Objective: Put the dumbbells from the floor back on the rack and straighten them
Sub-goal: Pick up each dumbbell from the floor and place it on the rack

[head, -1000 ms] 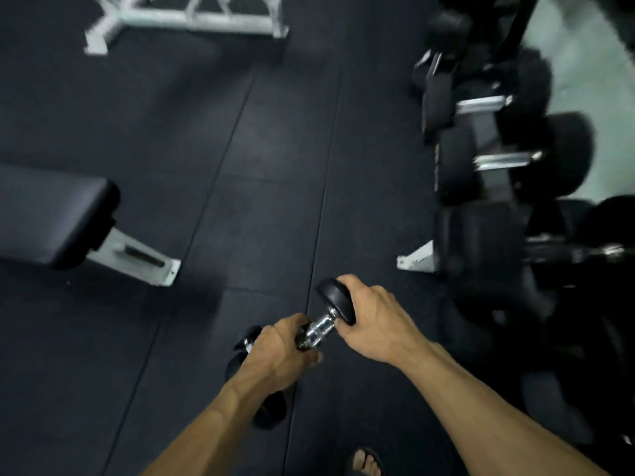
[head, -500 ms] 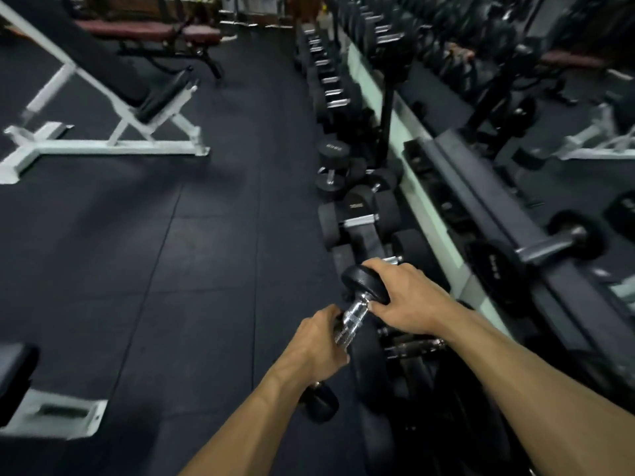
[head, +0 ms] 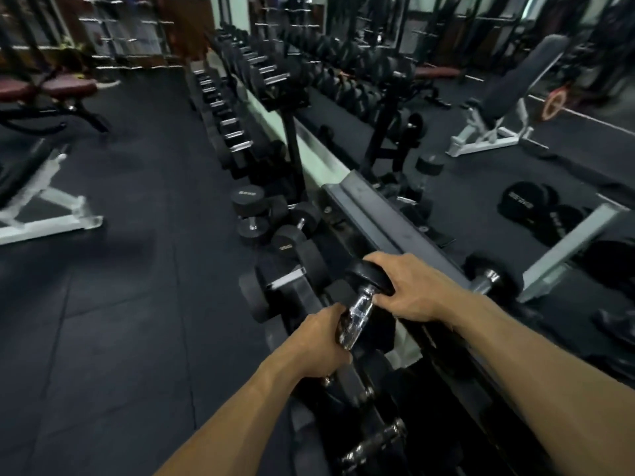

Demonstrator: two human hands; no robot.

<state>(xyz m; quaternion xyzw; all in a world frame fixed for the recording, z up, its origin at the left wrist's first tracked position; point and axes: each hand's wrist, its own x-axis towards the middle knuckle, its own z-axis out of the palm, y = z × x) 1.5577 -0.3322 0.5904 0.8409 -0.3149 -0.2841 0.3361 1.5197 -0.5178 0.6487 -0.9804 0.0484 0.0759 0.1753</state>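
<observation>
I hold a small black dumbbell [head: 357, 312] with a knurled chrome handle in both hands, tilted, its far head up. My left hand [head: 318, 341] grips the lower part of the handle and hides the near head. My right hand [head: 409, 286] wraps over the far black head. The dumbbell hangs above the lower tier of the long black dumbbell rack [head: 374, 214], just in front of its grey upper rail. Another dumbbell [head: 491, 278] rests across that upper rail to the right of my right hand.
Several black dumbbells [head: 275, 283] fill the rack's lower tier, running away from me; two stand upright [head: 249, 214] on the floor beside it. A mirror behind the rack reflects the gym. White-framed benches [head: 41, 201] stand left on the black rubber floor [head: 120, 304].
I have lifted the dumbbell from low over the floor up to the rack. My view has swung from the floor up along the rack, and both hands keep the same grip.
</observation>
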